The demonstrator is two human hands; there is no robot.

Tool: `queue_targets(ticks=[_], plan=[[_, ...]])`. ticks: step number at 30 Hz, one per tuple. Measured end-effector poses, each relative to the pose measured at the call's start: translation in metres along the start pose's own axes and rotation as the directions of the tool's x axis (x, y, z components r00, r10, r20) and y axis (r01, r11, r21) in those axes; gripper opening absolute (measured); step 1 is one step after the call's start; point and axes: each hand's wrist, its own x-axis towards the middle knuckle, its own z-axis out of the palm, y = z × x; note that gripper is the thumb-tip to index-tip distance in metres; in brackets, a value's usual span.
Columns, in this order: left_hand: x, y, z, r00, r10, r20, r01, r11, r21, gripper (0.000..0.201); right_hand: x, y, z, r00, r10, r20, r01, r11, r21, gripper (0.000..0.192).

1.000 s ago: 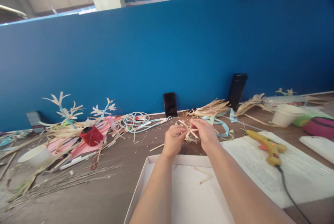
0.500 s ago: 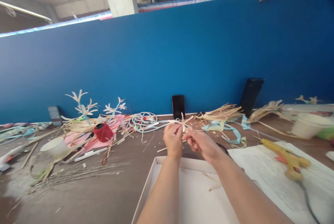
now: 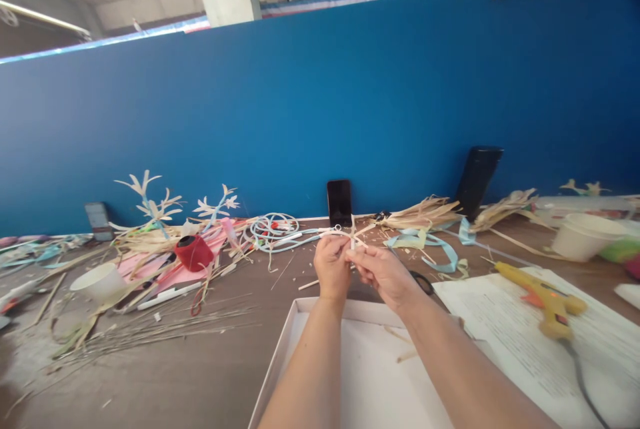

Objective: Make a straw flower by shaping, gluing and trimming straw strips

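Both hands are up together over the far edge of a shallow white cardboard box lid (image 3: 300, 362) on the brown table (image 3: 200, 376). The left hand (image 3: 331, 268) is closed around a small pale straw flower piece (image 3: 351, 234), pinching it from below so the thin strips poke out at 12 o'clock above the knuckles. The right hand (image 3: 383, 271) sits right against it at 3 o'clock, fingers curled and pinching the same straw piece, so both are gripping it between them. Around that it's a proper mess: a yellow hot glue gun (image 3: 543, 294) lies on a printed white paper sheet (image 3: 500, 322) out at 3 o'clock, a black phone (image 3: 339, 202) leans on the blue wall panel (image 3: 320, 116) at 12, with a coil of light blue cable (image 3: 273, 229) at 11. Further left, around 9 to 10 o'clock, there's a red thread spool (image 3: 193, 252), a white paper cup (image 3: 98, 280) and a spread of thin wire stems (image 3: 150, 329). A heap of dry straw strips (image 3: 420, 212) and a light blue ribbon (image 3: 440, 249) sit at 1 o'clock, near the hands but apart from them.
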Motion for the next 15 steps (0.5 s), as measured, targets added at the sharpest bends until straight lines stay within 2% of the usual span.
queue_targets(ticks=[9, 12, 15], plan=[[0.001, 0.002, 0.000, 0.998, -0.065, -0.006, 0.065, 0.998, -0.012, 0.009, 0.002, 0.003, 0.001, 0.999, 0.032, -0.022, -0.033, 0.999, -0.038, 0.030], [0.003, -0.003, 0.001, 0.983, -0.180, -0.025, 0.180, 0.984, 0.007, 0.010, 0.008, 0.005, -0.003, 0.984, 0.006, -0.178, 0.005, 0.998, 0.063, 0.032], [0.006, -0.013, 0.000, 0.935, -0.347, -0.072, 0.342, 0.937, -0.070, 0.015, 0.017, 0.010, -0.015, 0.908, -0.036, -0.418, 0.135, 0.968, 0.210, 0.032]])
